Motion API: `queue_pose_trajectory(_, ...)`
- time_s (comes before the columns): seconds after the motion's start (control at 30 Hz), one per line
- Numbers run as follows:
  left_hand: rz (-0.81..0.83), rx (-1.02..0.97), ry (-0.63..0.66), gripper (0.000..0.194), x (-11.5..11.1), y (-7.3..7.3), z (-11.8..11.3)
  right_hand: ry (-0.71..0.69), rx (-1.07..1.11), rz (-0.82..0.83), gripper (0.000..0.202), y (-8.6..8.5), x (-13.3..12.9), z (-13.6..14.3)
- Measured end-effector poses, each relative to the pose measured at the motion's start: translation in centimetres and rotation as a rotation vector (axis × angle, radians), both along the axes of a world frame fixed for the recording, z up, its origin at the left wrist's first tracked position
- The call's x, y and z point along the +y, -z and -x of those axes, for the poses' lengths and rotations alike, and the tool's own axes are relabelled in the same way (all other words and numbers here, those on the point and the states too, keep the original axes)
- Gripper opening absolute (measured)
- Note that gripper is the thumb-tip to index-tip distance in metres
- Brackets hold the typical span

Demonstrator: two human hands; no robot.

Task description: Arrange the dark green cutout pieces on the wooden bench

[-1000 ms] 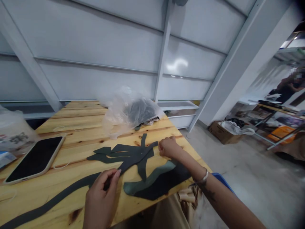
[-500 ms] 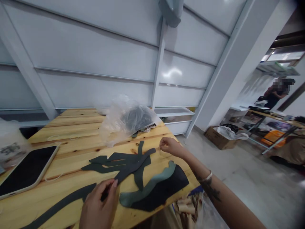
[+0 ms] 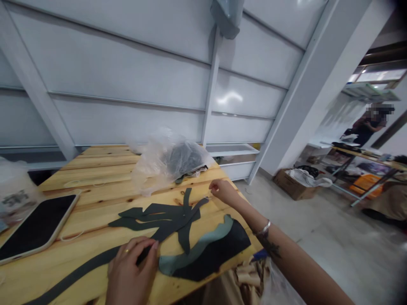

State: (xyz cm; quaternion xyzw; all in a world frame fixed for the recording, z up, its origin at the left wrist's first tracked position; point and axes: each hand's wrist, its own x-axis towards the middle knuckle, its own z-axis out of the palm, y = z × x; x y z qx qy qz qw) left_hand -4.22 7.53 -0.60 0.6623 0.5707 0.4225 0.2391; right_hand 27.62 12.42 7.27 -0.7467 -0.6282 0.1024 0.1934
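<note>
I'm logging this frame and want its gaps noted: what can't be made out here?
- Bag contents: dark mass, blurred by cloudy plastic.
- Right hand: whatever it pinches is too small to tell.
- Left hand: covers part of the long strip, so the grip is unclear.
- Phone: cut by the left edge.

The pale knotty pine-plank surface point(image 3: 104, 169) looks smooth, with a light sheen. On it lie thin, matt, dark grey cut pieces of flexible sheet material point(image 3: 165, 214), one long strip pinched under the left hand point(image 3: 132, 271). A crinkled clear plastic bag point(image 3: 165, 159) looks glossy. The black glass-fronted phone in a pale case point(image 3: 34, 226) shines. The right wrist carries a bright metal bangle point(image 3: 263, 230).
</note>
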Motion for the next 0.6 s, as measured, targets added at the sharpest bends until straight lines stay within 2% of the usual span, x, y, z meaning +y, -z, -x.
queue_pose_trajectory(0.3,-0.027,0.008,0.015,0.034,-0.49,-0.59,-0.28,0.070,-0.086,0.043,0.031,0.36,-0.15,-0.19)
queue_pose_trajectory(0.43,-0.016,0.015,0.022,0.032,-0.77,-0.77,-0.46,0.035,-0.023,0.022,0.029,0.49,-0.10,0.27)
queue_pose_trajectory(0.6,-0.030,0.030,0.094,0.029,-0.68,-0.40,-0.47,0.122,0.070,-0.079,0.031,0.86,0.71,-0.26)
